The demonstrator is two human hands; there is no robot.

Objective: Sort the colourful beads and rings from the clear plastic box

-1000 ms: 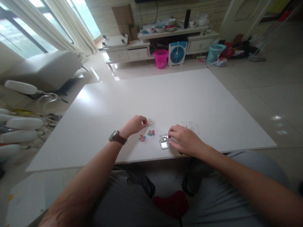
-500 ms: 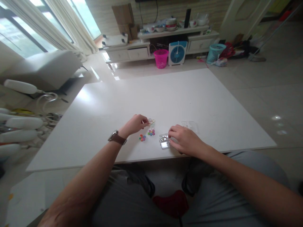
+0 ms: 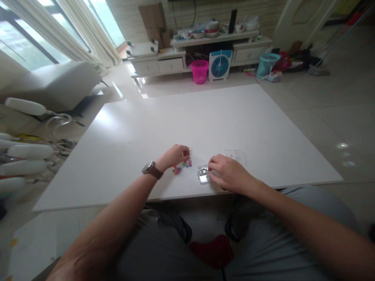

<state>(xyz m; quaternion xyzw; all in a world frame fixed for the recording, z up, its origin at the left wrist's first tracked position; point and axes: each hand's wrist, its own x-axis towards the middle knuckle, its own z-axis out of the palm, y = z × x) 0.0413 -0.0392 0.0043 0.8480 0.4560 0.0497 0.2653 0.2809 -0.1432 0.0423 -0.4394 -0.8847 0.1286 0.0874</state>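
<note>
My left hand (image 3: 176, 155), with a watch (image 3: 152, 169) at the wrist, reaches over a small pile of thin pale rings (image 3: 190, 150) and covers most of it. Its fingers are bent down and closed together; what they pinch is hidden. Just below the fingertips lies a cluster of bright flower-shaped pieces (image 3: 188, 163), and a second colourful cluster (image 3: 176, 170) is nearer to me. The curled fingers of my right hand (image 3: 227, 171) hold the right side of a small clear compartment box (image 3: 204, 178). Shiny ring-like bits show in its upper compartment.
A clear plastic lid-like piece (image 3: 238, 156) lies beyond my right hand on the white table (image 3: 181, 117). The table's front edge is close to my legs. A pink basket (image 3: 200, 72) and a blue fan (image 3: 219, 65) stand on the floor beyond the table.
My left hand has moved a little right and toward me, now covering most of the ring pile. My right hand and the box have stayed in place.
</note>
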